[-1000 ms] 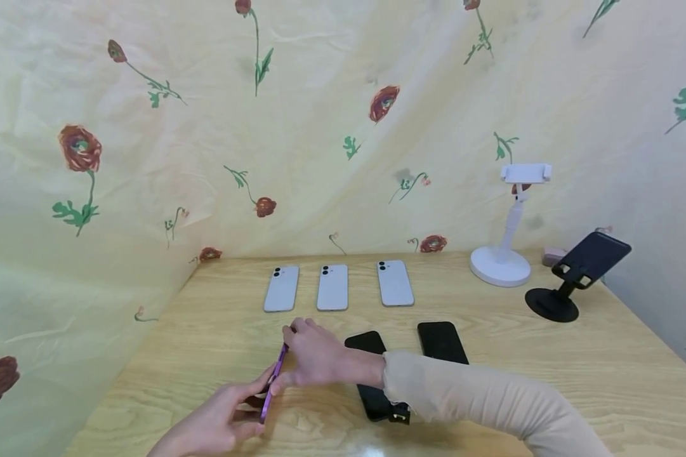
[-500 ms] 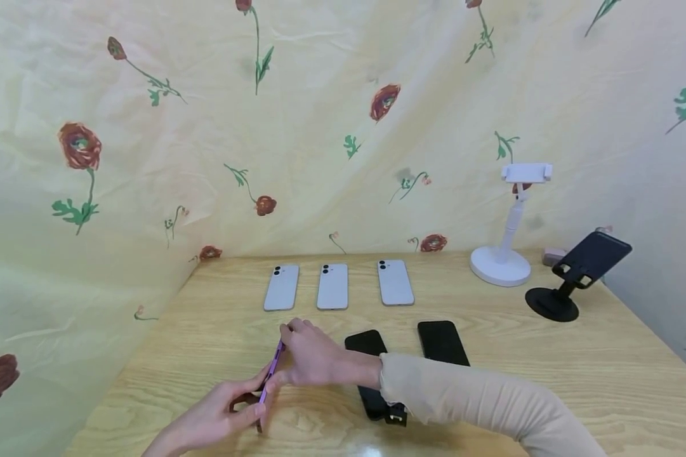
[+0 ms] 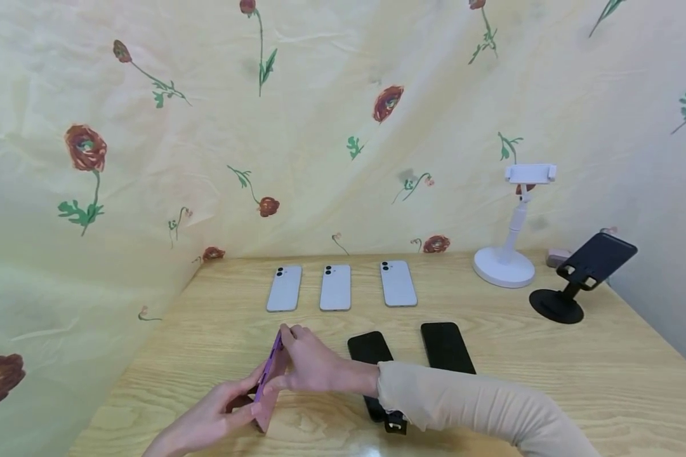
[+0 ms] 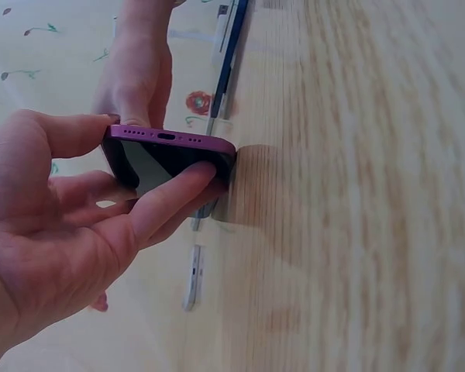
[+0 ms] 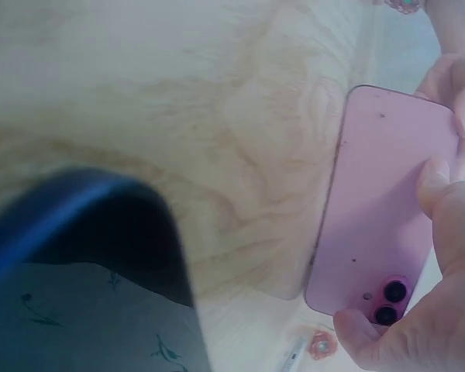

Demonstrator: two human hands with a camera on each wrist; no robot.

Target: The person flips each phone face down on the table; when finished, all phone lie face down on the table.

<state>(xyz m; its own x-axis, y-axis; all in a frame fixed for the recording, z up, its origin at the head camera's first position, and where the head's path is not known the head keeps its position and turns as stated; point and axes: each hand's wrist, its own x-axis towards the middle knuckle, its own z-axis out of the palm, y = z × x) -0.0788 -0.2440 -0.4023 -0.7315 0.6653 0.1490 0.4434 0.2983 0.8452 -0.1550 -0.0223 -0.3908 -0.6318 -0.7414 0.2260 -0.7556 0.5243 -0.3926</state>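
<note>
Turned slightly since earlier: one pink rectangular smartphone (image 5: 372, 194), pinched by left grip (image 3: 219, 406) and right grip (image 3: 315, 363); three white rectangular smartphones (image 3: 335, 287) beyond both.

Pink phone (image 3: 267, 409) — back more visible

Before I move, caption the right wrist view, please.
Left hand and right hand hold a pink phone, camera lenses showing.

A wood-grain table (image 3: 508, 346) and flowered backdrop (image 3: 314, 133) show an indoor workspace.
</note>
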